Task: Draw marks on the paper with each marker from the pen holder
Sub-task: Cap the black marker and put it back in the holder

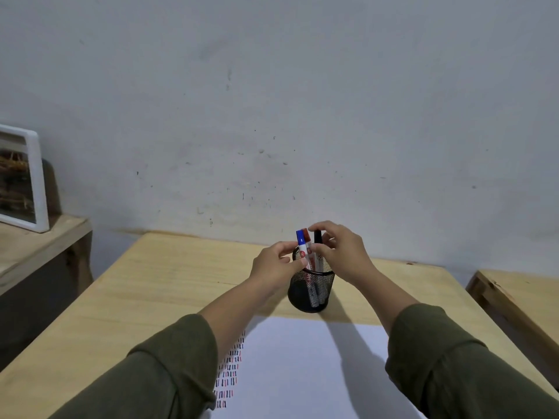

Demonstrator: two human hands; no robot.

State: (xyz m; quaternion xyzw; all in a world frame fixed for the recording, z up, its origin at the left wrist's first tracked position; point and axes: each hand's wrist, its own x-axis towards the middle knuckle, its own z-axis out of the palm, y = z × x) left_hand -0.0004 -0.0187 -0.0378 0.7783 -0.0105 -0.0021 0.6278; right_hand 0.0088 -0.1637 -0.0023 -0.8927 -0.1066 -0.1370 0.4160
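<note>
A black mesh pen holder [311,293] stands on the wooden table just beyond a white sheet of paper [308,367]. Three markers stick up from it: a blue-capped marker [301,243], a red-capped marker [308,241] and a black-capped marker [317,237]. My left hand [276,264] grips the holder's left rim, thumb by the blue marker. My right hand [340,249] curls its fingers around the black-capped marker's top. Rows of short red, blue and black strokes [228,370] run down the paper's left side, partly hidden by my left sleeve.
The wooden table [157,285] ends at a grey wall. A lower wooden shelf [39,240] at the left carries a white-framed picture [21,179]. Another wooden table edge [520,294] shows at the right.
</note>
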